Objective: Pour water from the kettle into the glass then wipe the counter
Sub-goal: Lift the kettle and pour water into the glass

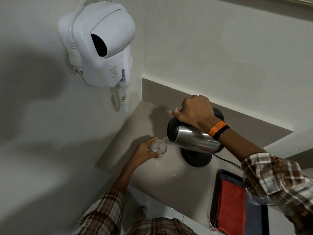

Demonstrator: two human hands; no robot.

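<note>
Folded red cloth (231, 207) in dark tray (218, 185), lower right, soft, ready for wiping. Right hand (194, 112), grip wrapped around handle of tilted steel kettle (191, 140), centre frame; likely heavy with water. Left hand (145, 150), grip holding clear glass (159, 146) at spout: fragile, slippery when wet. Droplets on beige counter (135, 124). White wall dryer (101, 43), upper left, reads "Hair Dryer".

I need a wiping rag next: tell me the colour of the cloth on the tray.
Red-orange cloth, folded on the dark tray; head view.
</note>
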